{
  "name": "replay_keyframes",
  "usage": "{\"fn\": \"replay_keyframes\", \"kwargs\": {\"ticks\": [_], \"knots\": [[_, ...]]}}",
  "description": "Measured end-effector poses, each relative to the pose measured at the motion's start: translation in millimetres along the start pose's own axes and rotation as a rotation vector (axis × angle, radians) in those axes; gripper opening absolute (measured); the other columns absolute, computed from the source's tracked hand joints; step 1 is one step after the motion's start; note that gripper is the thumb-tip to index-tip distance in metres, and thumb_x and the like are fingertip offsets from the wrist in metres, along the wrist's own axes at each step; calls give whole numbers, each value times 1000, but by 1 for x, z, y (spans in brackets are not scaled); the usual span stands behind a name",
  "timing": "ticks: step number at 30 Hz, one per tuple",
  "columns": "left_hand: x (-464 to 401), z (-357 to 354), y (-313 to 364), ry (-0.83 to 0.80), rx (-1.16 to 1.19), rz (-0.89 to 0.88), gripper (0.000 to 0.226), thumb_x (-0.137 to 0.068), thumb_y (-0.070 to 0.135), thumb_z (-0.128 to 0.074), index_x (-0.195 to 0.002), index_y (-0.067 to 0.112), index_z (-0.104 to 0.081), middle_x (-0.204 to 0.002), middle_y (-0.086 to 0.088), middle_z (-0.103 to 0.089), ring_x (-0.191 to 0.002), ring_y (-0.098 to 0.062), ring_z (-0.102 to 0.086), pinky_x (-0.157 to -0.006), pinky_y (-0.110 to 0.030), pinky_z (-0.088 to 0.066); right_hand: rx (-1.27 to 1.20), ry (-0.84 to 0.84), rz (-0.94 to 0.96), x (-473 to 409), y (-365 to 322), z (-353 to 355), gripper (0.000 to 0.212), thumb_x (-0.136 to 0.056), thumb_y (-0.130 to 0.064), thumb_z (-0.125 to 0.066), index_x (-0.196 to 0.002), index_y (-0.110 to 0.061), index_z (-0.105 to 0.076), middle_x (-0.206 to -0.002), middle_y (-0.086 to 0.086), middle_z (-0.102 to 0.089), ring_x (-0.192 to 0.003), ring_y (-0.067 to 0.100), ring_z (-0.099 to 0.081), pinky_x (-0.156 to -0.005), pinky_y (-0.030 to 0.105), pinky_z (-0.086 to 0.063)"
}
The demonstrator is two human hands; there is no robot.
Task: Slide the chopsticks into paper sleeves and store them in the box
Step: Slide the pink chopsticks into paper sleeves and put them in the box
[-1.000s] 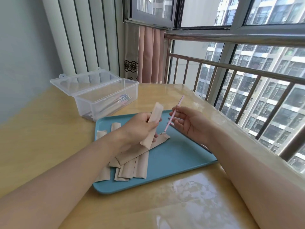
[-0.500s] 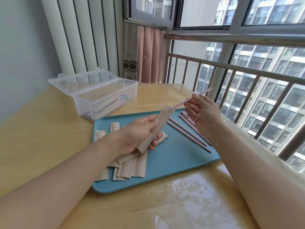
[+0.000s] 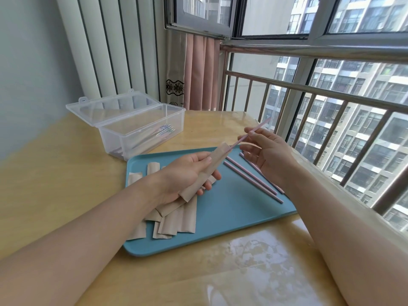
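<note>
Feeding one pink chopstick into a brown paper sleeve is the step in hand, and it appears to be at its start: the chopstick's near tip sits at the sleeve's open far end, with most of the shaft exposed and angled up toward the far right. The left hand grips the sleeve, fingers curled round its lower half and the thumb laid along its upper face. The right hand pinches the chopstick near mid-shaft between thumb and forefinger; the other fingers are loosely spread below. Completed work is visible in the clear plastic box at far left, lid open: several sleeved chopsticks lie inside, their coloured ends showing; the count cannot be read. Remaining work lies on the blue tray: loose pink chopsticks on its right half, partly hidden behind the right hand, and a fanned pile of empty sleeves on its near left, under the left wrist. Judged from these, the task is partly done, with several chopsticks left. The tray rests on a yellow table; a metal railing and a window run along the right, and a pink curtain hangs at the far side. Nothing blocks the path from the hands to the box.
</note>
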State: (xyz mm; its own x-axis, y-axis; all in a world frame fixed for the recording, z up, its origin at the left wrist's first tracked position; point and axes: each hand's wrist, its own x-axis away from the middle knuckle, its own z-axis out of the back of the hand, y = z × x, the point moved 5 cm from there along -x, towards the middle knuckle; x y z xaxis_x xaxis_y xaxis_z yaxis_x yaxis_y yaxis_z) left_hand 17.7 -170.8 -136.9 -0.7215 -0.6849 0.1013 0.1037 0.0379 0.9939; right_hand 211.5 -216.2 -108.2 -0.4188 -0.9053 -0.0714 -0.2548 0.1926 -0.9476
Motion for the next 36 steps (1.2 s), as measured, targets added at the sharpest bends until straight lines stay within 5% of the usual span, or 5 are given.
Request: {"fn": "replay_keyframes", "kwargs": {"ticks": [6,13,28,36], "knots": [[1,1,-1,0,-30,18,32,-107,25,-40,-116,7,-66,-84,-5,-66,-53,-10,-52,-45,-19,-44,135,-172,-144,4,12,-9,14,-100,-9,-56,-106,-8,-68,-95,10,-73,-71,18,-68,-58,25,-56],[2,4,2,0,-82,34,32,-107,26,-42,-111,11,-69,-81,-2,-67,-55,-10,-52,-47,-19,-44,-43,85,73,-4,-7,12,26,-99,-9,-59,-124,-8,-63,-99,15,-74,-78,20,-69,-70,29,-57],[-1,5,0,9,-17,23,32,-107,24,-43,-112,8,-70,-86,-6,-71,-58,-10,-59,-53,-21,-50,167,-11,43,0,1,2,20,-96,-9,-63,-113,-8,-73,-91,10,-74,-69,18,-67,-64,27,-56],[5,2,3,-97,31,89,32,-107,22,-42,-122,3,-63,-107,-11,-76,-77,-19,-72,-69,-27,-60,161,-55,19,-3,5,2,19,-96,-3,-61,-111,-3,-73,-92,16,-74,-71,19,-66,-67,28,-56]]}}
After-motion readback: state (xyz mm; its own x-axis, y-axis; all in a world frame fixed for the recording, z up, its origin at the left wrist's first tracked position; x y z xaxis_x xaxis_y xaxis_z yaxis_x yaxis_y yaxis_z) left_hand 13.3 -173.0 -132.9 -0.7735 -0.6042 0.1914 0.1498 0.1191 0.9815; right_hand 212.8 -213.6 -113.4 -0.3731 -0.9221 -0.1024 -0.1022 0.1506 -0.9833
